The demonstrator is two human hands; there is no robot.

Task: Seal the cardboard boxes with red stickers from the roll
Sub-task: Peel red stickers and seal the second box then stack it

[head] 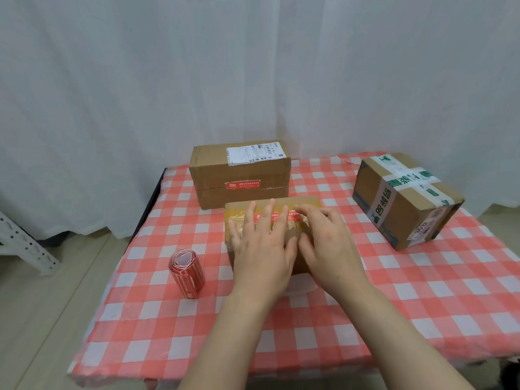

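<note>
As L hand (260,243), R hand (329,243) press: oblong red sticker (278,216), glossy-taped cardbd box (305,202).

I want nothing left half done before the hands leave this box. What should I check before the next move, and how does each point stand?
1. Red sticker lies on the near box, pressed by the left hand and the right hand: ok.
2. Its ends are fully stuck down: cannot tell, fingers cover them.
3. Second sticker sits over the front seam of the back box: ok.
4. Right box carries a red sticker: not ok, none on the faces in view.
5. Sticker roll is within reach, left of the near box: ok.
</note>
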